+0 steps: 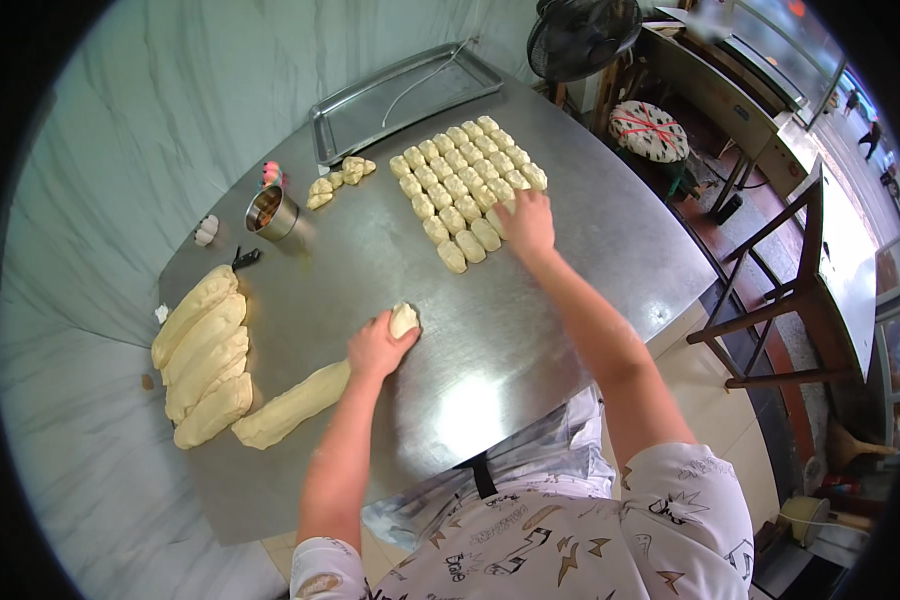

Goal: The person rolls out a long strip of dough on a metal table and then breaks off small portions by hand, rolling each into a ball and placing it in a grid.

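A long rope of pale dough (295, 405) lies across the steel table. Near its right end my left hand (378, 346) is wrapped round it, and the cut-looking tip of the dough bulges out past the thumb. Farther off to the right, small dough pieces (455, 187) sit side by side in a tight block of several rows. My right hand (530, 222) reaches to the right side of this block, its fingers closed about a dough piece (498, 222) in the nearest row. The hand hides part of that piece and its neighbours.
Several thick dough rolls (205, 350) lie at the left table edge. Behind them are a black-handled tool (246, 258), a metal cup (273, 216) and irregular dough lumps (338, 183). A metal tray (407, 103) lies by the wall. A black fan (584, 38) stands beyond the table.
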Demonstrator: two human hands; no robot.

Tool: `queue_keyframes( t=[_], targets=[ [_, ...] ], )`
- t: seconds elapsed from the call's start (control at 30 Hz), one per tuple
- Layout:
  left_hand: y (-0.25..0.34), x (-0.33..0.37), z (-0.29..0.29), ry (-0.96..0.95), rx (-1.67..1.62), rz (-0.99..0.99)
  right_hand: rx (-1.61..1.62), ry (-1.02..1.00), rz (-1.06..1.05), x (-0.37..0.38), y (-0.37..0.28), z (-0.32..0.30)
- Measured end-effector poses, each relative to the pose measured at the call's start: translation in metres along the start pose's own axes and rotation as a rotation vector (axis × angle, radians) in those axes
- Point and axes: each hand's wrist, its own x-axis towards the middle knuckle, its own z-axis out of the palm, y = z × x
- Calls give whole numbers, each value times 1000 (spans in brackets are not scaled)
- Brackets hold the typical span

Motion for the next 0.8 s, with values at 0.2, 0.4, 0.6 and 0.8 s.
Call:
queue_keyframes(
  t=[0.2, 0.4, 0.6, 0.8],
  targets=[
    [37, -9, -2, 168, -164, 106, 470, -637, 87, -137, -145, -19],
    [60, -25, 14, 340, -58, 84, 429, -608, 292, -160, -160, 21],
    [65, -11, 5, 103, -47, -98, 444, -543, 340, -165, -188, 25],
    [67, 3, 4, 33, -78, -183, 326, -605, 320, -143, -195, 20]
  ],
)
